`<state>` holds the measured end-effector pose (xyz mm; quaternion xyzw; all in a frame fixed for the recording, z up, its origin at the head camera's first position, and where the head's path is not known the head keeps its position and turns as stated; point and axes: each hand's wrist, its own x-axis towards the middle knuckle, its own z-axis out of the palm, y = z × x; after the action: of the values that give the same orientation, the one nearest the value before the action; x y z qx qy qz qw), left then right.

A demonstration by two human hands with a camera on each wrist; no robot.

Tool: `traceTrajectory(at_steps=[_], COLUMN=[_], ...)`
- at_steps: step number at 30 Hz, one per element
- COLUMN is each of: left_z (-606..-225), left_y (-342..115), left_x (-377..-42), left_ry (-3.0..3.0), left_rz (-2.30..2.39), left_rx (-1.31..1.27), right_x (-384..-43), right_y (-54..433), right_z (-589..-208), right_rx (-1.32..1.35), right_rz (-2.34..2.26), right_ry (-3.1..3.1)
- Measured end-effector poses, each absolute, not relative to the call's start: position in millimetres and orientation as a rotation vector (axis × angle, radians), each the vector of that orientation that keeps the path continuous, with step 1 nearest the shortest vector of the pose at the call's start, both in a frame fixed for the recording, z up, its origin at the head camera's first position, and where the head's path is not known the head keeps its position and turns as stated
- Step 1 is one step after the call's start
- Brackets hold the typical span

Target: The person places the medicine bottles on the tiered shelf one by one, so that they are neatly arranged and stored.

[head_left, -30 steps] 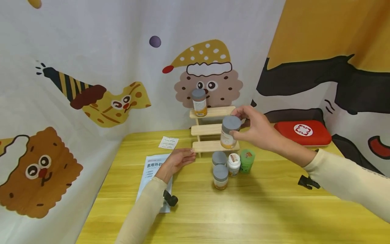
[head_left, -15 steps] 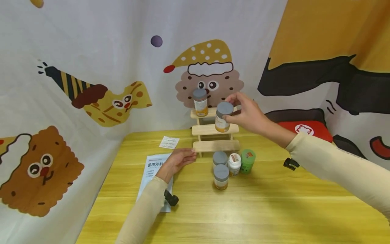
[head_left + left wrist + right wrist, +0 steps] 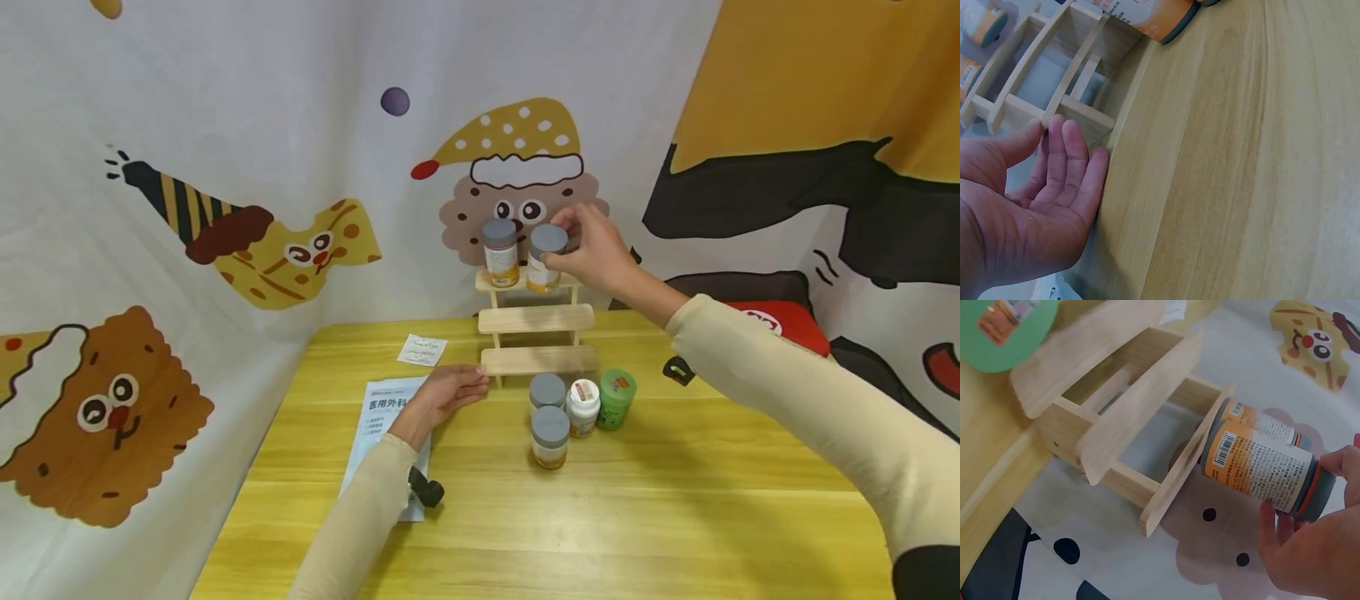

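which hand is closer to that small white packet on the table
Left. The left hand is just in front of the packet, pinching the wooden rack; the right hand is farther right, holding a gray-lidded jar at the top step.

Pale three-tier wooden rack point(image 3: 536, 318): smooth, matt. Yellow wood-grain table point(image 3: 675, 500) beneath rack: smooth, glossy. Two grey-lidded cylindrical plastic jars point(image 3: 501, 252) at rack's top tier: smooth, matt-topped. White printed cloth curtain point(image 3: 300, 108) behind rack: matt.

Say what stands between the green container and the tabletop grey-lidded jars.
A white-capped bottle stands between the green container and the grey-lidded jars, in the head view.
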<state>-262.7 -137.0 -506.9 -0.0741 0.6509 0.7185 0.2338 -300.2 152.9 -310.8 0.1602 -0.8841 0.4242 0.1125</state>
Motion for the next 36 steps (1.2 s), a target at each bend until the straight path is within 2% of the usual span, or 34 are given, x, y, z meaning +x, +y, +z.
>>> traceTrajectory(at_steps=[14,36], left_z=[-506.4,-509.7], left_y=[-135.8,-137.5], left_x=[-264.5,-263.2], left_ry=[1.743,1.765], left_rz=[1.991,1.985], left_rx=[-0.203,-0.205], right_x=[-328.9,-336.3], right_y=[146.4,136.7], right_z=[-311.6,-327.0], right_rx=[0.400,0.293], right_rz=[1.217,1.259], right_ry=[-2.621,-2.546])
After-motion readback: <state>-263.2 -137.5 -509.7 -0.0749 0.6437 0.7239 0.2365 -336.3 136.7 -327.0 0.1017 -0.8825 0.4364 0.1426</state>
